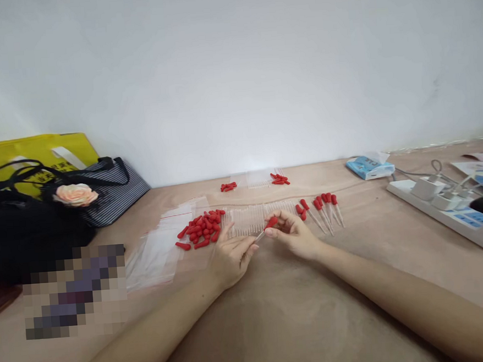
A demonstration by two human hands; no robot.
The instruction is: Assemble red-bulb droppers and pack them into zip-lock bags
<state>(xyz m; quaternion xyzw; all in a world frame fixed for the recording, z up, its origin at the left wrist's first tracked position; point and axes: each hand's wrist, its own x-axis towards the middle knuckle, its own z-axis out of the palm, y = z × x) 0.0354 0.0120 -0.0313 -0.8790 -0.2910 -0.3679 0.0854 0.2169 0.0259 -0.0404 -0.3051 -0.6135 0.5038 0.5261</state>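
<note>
My left hand [232, 257] pinches a clear glass tube [260, 236] in front of me. My right hand [292, 233] holds a red rubber bulb [271, 222] at the tube's upper right end; the two touch. Behind my hands lies a row of clear tubes [246, 219]. A pile of red bulbs [203, 226] is just left of the row. To the right rest several droppers with red bulbs fitted [327, 198], beside a few loose red bulbs [303, 215].
Clear plastic bags [158, 253] lie at the left, near a striped bag [118, 192] and a yellow bag [69, 146]. Smaller groups of red bulbs [228, 187] sit by the wall. At the right are a blue tissue pack [368, 167] and a white power strip [417, 204] with cables.
</note>
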